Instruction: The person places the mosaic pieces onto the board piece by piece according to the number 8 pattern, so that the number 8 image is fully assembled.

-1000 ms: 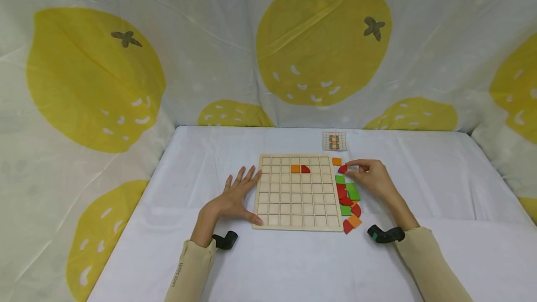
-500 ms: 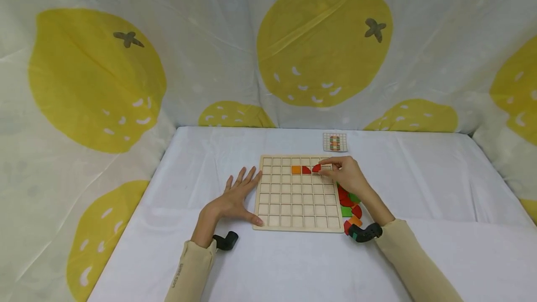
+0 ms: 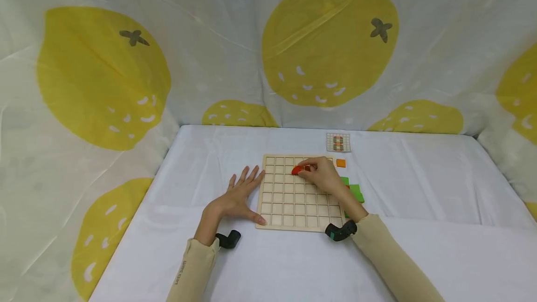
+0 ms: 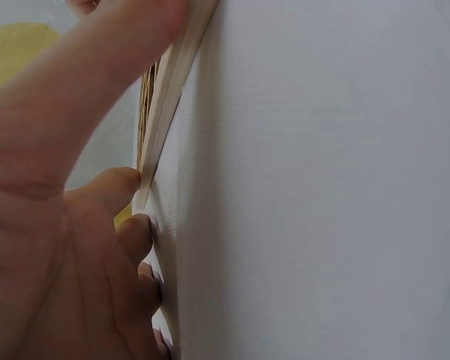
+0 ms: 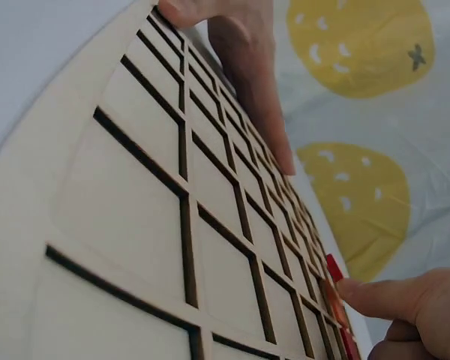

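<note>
One red piece (image 3: 296, 170) is pinched between thumb and fingers of my right hand (image 3: 322, 174), at the far rows of the one gridded board (image 3: 278, 197); I can't tell whether it touches the wood. My left hand (image 3: 237, 199) lies spread along the left edge, thumb at the near corner, gripping nothing. One orange square (image 3: 341, 163) and one card (image 3: 338, 142) lie on the table (image 3: 293, 264). My right forearm partly hides the green pieces (image 3: 355, 193), at least two.
</note>
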Tool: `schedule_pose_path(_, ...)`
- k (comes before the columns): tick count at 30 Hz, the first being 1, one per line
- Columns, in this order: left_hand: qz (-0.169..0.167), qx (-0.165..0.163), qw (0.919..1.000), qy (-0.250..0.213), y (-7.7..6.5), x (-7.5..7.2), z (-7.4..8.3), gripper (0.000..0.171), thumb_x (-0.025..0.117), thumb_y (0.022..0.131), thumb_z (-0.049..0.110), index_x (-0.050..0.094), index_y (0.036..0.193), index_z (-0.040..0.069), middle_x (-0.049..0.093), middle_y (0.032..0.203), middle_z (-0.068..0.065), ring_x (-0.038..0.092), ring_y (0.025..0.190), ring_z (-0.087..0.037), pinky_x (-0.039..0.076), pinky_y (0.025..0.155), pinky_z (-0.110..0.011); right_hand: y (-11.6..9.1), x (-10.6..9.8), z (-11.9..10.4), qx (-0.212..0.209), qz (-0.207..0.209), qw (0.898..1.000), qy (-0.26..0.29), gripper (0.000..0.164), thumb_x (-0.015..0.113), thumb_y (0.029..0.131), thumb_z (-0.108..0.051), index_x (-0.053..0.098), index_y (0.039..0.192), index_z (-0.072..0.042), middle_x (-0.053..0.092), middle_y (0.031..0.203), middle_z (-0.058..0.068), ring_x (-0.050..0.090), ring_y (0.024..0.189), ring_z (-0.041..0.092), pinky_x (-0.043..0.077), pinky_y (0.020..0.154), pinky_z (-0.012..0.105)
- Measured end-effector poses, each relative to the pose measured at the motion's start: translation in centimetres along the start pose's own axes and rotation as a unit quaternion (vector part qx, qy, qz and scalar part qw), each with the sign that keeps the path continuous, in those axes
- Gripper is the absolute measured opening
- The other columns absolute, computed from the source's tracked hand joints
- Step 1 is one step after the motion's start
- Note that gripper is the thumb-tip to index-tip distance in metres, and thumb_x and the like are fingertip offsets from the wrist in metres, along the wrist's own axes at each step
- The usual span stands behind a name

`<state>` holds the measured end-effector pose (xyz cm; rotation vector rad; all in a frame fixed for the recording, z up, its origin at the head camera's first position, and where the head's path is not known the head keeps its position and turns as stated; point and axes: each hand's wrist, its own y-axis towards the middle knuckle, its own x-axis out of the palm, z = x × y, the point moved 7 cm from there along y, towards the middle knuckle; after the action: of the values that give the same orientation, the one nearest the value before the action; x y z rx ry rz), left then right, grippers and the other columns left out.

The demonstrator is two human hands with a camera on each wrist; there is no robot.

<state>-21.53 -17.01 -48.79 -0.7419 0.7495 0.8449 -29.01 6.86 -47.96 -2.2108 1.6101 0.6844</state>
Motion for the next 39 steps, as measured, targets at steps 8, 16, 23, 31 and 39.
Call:
schedule_pose_path(8,0.002,0.005,1.0,0.0,0.0,0.1,-0.1,0.138,0.095,0.067,0.053,0.008,0.168,0.016,-0.005,0.176,-0.009,-0.015,0.162,-0.036,-0.009,0.127,-0.066,0.4,0.8,-0.1,-0.003,0.006,1.0,-0.022,0.032,0.08,0.092,-0.018,0.077,0.122,-0.008,0.04,0.059,-0.003,0.035,0.055,0.011,0.027,0.054,0.022)
schedule_pose_path(16,0.001,0.004,1.0,0.001,0.0,0.0,0.0,0.139,0.095,0.066,0.052,0.008,0.168,0.015,-0.005,0.176,-0.009,-0.015,0.162,-0.037,-0.009,0.127,-0.066,0.5,0.8,0.2,0.011,0.006,1.0,-0.01,0.03,0.08,0.092,-0.019,0.077,0.121,-0.012,0.04,0.059,-0.003,0.035,0.054,0.013,0.026,0.054,0.023)
schedule_pose_path(23,0.001,0.004,1.0,-0.001,0.1,0.0,0.0,0.138,0.095,0.067,0.051,0.008,0.168,0.015,-0.006,0.176,-0.01,-0.015,0.162,-0.037,-0.009,0.127,-0.066,0.6,0.9,-0.2,0.003,0.008,1.0,-0.01,0.026,0.079,0.093,-0.018,0.079,0.117,-0.011,0.039,0.058,-0.003,0.034,0.053,0.012,0.027,0.054,0.024)
schedule_pose_path(31,0.0,0.004,1.0,0.003,0.2,0.0,0.0,0.138,0.095,0.067,0.052,0.008,0.168,0.016,-0.005,0.176,-0.01,-0.015,0.162,-0.037,-0.009,0.127,-0.066,1.0,1.2,-0.4,-0.001,0.006,1.0,-0.021,0.026,0.078,0.093,-0.019,0.079,0.118,-0.01,0.04,0.058,-0.003,0.032,0.053,0.012,0.026,0.054,0.024)
schedule_pose_path(39,0.0,0.003,1.0,0.0,0.1,0.0,0.0,0.138,0.095,0.067,0.052,0.008,0.168,0.015,-0.005,0.176,-0.01,-0.014,0.162,-0.037,-0.009,0.127,-0.066,1.2,1.5,-0.9,-0.01,0.006,1.0,-0.025,0.028,0.078,0.093,-0.018,0.078,0.12,-0.008,0.044,0.059,-0.002,0.035,0.053,0.011,0.026,0.052,0.023)
